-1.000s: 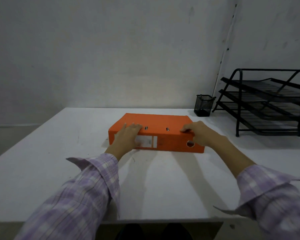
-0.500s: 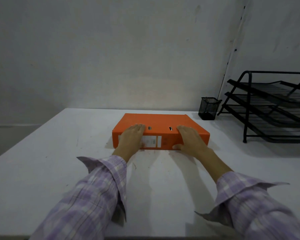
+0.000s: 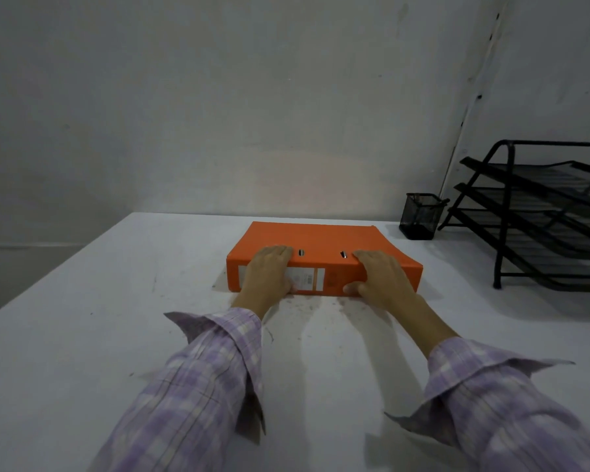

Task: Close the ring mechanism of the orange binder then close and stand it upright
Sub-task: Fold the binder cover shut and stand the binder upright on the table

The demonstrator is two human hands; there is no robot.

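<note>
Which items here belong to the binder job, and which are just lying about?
In use: orange binder, closed and lying flat; left hand and right hand, both gripping its spine.

Lying about: black mesh pen cup; black tiered letter tray, both off to the right on the white table.

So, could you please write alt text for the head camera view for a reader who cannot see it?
A closed orange cardboard lever-arch binder lies flat on a white table, its spine gripped by the person's left hand and right hand. To its right stand a small black mesh pen cup and a black wire three-tier paper tray.
</note>
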